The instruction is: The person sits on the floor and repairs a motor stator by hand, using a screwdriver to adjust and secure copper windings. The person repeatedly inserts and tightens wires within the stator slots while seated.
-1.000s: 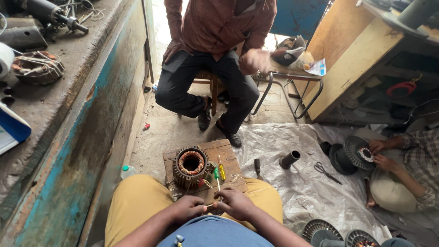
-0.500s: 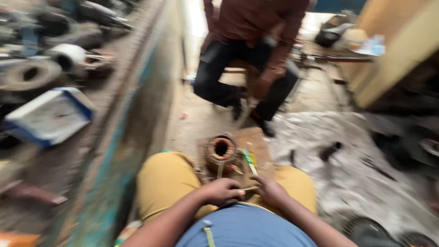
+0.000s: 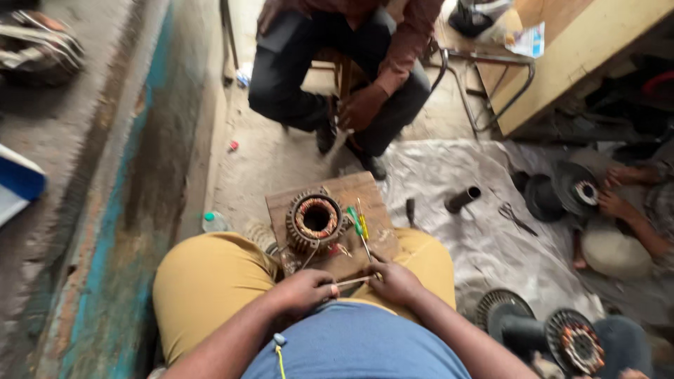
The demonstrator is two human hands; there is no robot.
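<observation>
My left hand (image 3: 303, 290) and my right hand (image 3: 396, 281) pinch the two ends of a thin pale strip (image 3: 354, 281) held level over my lap. Just beyond them a round motor stator (image 3: 316, 220) with copper windings rests on a small wooden board (image 3: 372, 196) across my knees. Green and yellow screwdrivers (image 3: 358, 223) lie on the board to the stator's right. Wires trail from the stator toward my left hand.
A person sits on a stool (image 3: 337, 70) straight ahead. Another person's hands (image 3: 618, 203) work on a fan part at the right. A dark tube (image 3: 462, 199), scissors (image 3: 516, 217) and fan motors (image 3: 572, 344) lie on grey sheeting. A concrete ledge (image 3: 105, 175) runs along the left.
The view swung left and back toward centre. My hands stay together over my lap, now holding the thin strip stretched between them.
</observation>
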